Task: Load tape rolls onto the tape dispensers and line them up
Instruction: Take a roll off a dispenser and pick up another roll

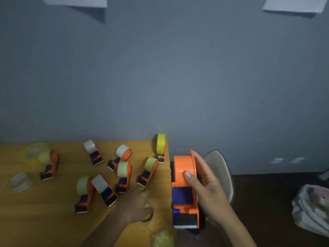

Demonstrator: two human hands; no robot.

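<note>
Right hand (204,186) has its fingers wrapped around an empty orange tape dispenser (185,191), held just off the tabletop (53,220) edge, long axis toward the camera. Left hand (137,205) reaches down, fingers loosely spread over a tape roll (147,213) directly beneath; whether it grips is unclear.

Around the yellow-roll dispenser (160,148) at the table's (58,216) far right corner: to its left, dispensers crowd the tabletop, closely spaced with narrow gaps. Nearer the camera from it, a bare strip runs along the right edge, blocked lower down by the left hand (137,205). Right of it, off the edge, the held orange dispenser (185,191) and a chair back (220,168) fill the space.
</note>
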